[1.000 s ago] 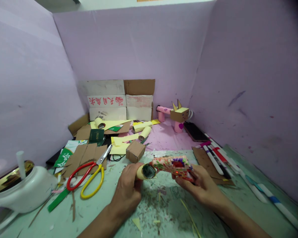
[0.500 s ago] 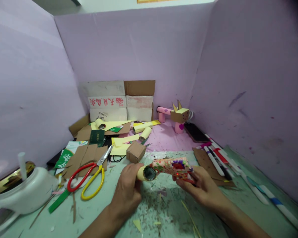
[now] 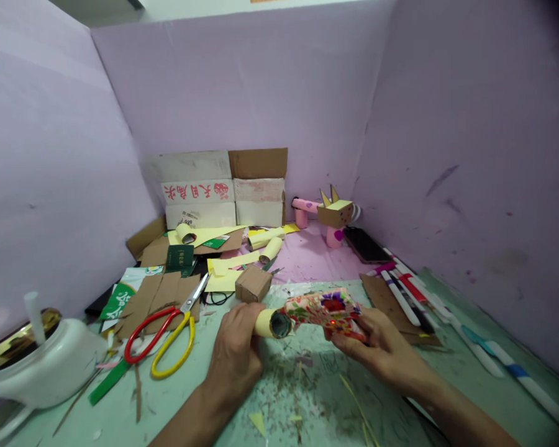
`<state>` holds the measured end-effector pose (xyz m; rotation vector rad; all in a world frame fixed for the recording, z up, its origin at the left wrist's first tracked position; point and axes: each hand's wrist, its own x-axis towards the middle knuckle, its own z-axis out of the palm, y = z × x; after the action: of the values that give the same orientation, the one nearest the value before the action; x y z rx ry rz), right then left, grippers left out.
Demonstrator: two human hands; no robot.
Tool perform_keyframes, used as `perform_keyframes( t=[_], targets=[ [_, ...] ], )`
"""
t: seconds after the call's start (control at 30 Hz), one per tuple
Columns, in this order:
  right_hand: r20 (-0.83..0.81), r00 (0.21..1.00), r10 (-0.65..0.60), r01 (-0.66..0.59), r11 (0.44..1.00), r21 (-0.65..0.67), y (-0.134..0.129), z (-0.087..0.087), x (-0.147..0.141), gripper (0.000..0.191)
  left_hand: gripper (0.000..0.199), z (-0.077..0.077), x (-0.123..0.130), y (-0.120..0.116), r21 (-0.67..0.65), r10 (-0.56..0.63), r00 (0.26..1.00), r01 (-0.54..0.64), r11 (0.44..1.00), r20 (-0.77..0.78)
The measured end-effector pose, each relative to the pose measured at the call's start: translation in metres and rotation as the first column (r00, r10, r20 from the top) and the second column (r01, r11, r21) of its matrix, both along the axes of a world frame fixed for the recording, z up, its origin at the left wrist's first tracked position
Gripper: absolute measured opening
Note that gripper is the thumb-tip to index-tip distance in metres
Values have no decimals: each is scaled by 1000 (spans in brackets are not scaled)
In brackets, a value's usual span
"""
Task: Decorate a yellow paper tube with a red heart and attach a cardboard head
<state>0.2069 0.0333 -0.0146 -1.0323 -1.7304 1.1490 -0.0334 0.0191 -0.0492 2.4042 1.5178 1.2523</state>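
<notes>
My left hand (image 3: 240,340) is closed around a pale yellow paper tube (image 3: 263,323), whose dark open end faces right. In my right hand (image 3: 377,340) is a flower-patterned hot glue gun (image 3: 323,308) with a small red light glowing on its side. The gun's front end is at the tube's open rim; whether it touches cannot be made out. Just behind the tube sits a small brown cardboard box (image 3: 253,284). To the left lie scissors (image 3: 172,332) with one red and one yellow handle, their blades apart.
Yellow paper rolls (image 3: 271,249) and flat cardboard pieces (image 3: 158,298) lie behind. A pink tube figure with a box head (image 3: 335,214) stands at the back, near a phone (image 3: 366,245). Markers (image 3: 400,301) line the right side. A white teapot-like vessel (image 3: 46,360) stands left.
The view has shifted slightly. A little more of the yellow tube shows beyond my left hand; both hands keep their grip.
</notes>
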Motion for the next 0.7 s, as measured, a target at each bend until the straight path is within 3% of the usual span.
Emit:
perform_keyframes(
  t=[0.7],
  targets=[
    [2,1000,18,-18,999,30,-4,-6,-1,16,49,-3,1,2,-3,-24,1000,24,1000,-7]
  ],
)
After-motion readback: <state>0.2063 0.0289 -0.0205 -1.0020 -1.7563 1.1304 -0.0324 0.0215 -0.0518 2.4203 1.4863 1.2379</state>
